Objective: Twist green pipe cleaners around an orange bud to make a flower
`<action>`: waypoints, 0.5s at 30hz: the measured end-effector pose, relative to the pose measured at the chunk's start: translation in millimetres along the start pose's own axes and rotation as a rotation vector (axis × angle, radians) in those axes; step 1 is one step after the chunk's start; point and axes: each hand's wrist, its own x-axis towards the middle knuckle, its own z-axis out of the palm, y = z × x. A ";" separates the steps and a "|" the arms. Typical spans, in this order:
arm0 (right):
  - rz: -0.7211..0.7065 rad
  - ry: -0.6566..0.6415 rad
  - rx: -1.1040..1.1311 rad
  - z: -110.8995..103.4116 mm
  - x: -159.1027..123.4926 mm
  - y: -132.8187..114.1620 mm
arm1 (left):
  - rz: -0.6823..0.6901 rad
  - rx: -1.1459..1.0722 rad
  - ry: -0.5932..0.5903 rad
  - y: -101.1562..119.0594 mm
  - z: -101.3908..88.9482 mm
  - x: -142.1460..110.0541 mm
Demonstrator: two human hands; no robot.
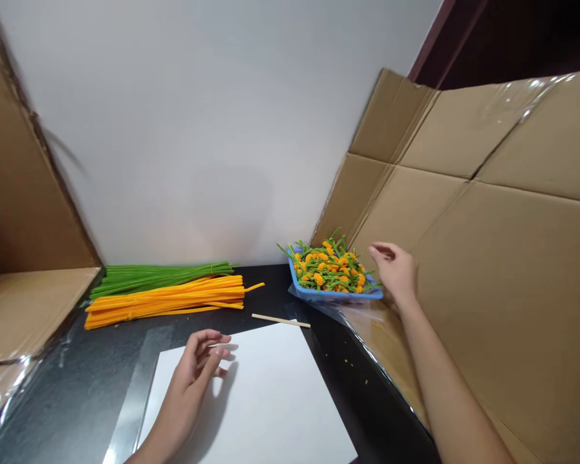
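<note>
My right hand (395, 272) reaches out beside the right edge of a blue tray (319, 294) heaped with small orange-and-green pipe-cleaner flowers (329, 266). Its fingers are loosely spread and hold nothing. My left hand (200, 358) hovers over a white sheet of paper (270, 399) on the dark tabletop, fingers curled loosely and empty. A thin wooden stick (280, 319) lies at the sheet's far edge, between the two hands.
A bundle of orange pipe cleaners (167, 299) and a bundle of green ones (159, 276) lie at the back left. Cardboard panels (502, 258) wall in the right side and another (19, 219) the left. A white wall stands behind.
</note>
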 end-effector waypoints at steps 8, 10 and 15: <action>0.071 -0.127 0.022 -61.3 -140.8 8.4 | 0.581 1.001 0.183 18.5 -88.5 70.7; 0.050 -0.111 0.018 -69.6 -161.2 14.0 | 0.633 1.200 0.211 13.8 -116.7 85.1; -0.023 -0.120 -0.002 -68.9 -189.2 28.3 | 0.542 1.393 0.211 0.0 -154.4 96.6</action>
